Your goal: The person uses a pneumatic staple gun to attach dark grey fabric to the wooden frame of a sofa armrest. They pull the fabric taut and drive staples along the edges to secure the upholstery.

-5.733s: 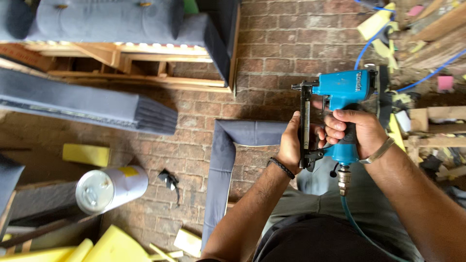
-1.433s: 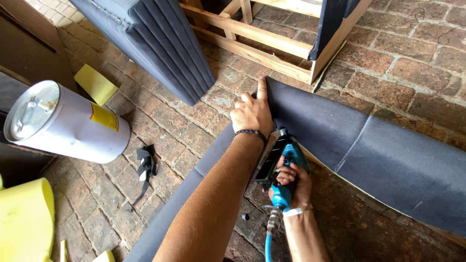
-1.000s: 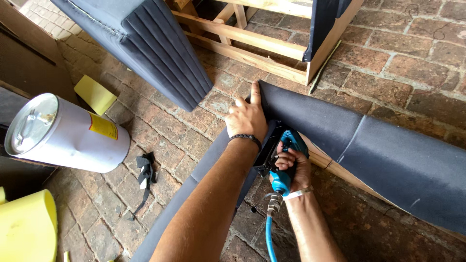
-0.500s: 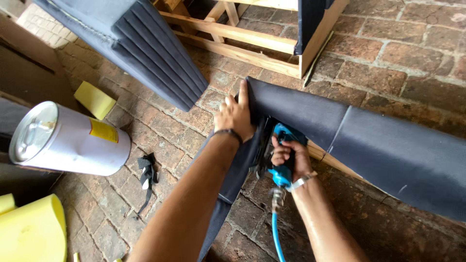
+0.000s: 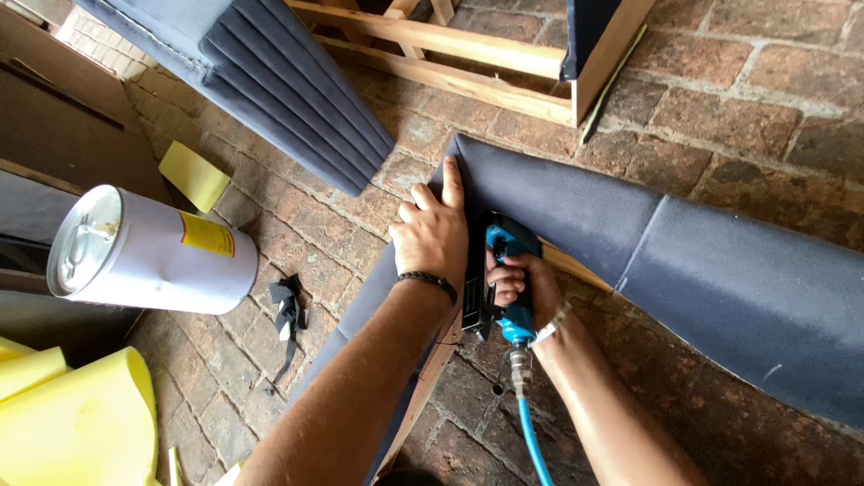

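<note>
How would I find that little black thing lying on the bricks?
Start at the big white metal drum with a yellow label lying on its side on the brick floor. Just right of it, before the grey padded panel, lies a small black fabric scrap. It is the only dark, floppy, crumpled thing there.

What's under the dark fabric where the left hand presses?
A wooden frame edge shows beside the stapler below the dark fabric. The left hand and fabric cover the rest.
</note>
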